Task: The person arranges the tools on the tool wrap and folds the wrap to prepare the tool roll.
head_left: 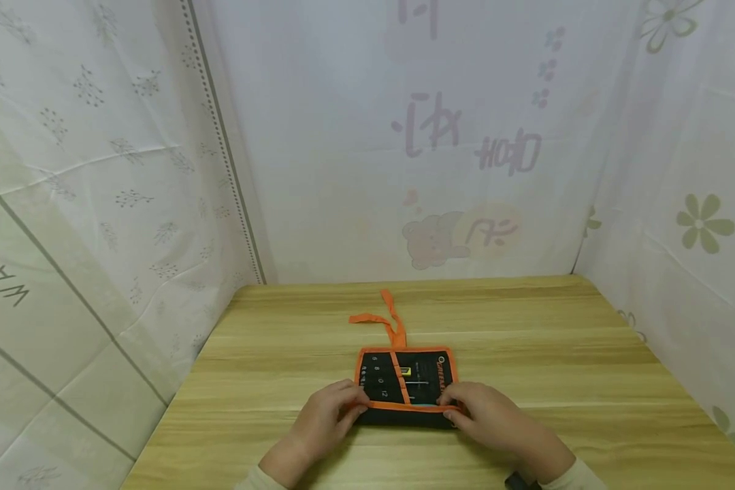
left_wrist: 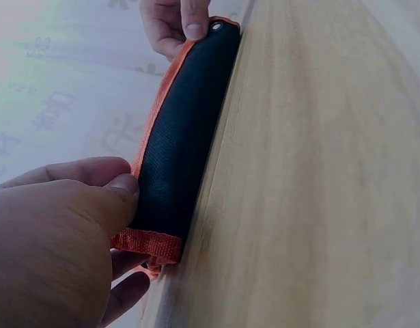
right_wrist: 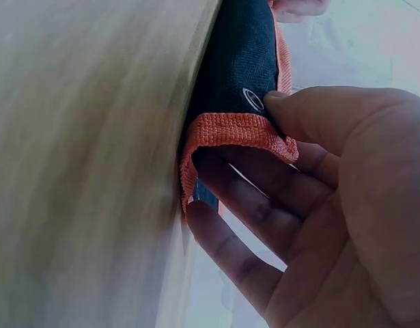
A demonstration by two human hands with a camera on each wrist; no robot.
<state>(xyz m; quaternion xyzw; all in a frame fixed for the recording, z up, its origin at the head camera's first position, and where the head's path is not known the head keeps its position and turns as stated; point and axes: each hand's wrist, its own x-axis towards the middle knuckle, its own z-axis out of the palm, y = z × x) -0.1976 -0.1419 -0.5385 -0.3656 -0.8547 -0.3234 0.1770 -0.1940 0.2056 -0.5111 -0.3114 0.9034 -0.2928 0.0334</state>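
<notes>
A black fabric tool roll (head_left: pixel 376 381) with orange binding lies on the table, white numbers and lettering on its face. Its near side is folded up into a rounded flap (head_left: pixel 404 418) with an orange edge. My left hand (head_left: pixel 324 418) pinches that edge at the left corner, thumb outside on the black cloth. At the right corner my right hand (head_left: pixel 486 416) grips the flap, the thumb beside a metal eyelet (right_wrist: pixel 253 100) and several fingers tucked under the fold in the right wrist view. A light blue strip shows just behind the orange edge; what else lies inside is hidden.
Two orange tie straps (head_left: pixel 395 333) trail from the roll's far edge toward the back of the table. The wood-grain table (head_left: pixel 251 367) is bordered by a printed curtain (head_left: pixel 343 170) at the back and more hanging cloth on both sides. A dark band (head_left: pixel 517 482) sits at the right wrist.
</notes>
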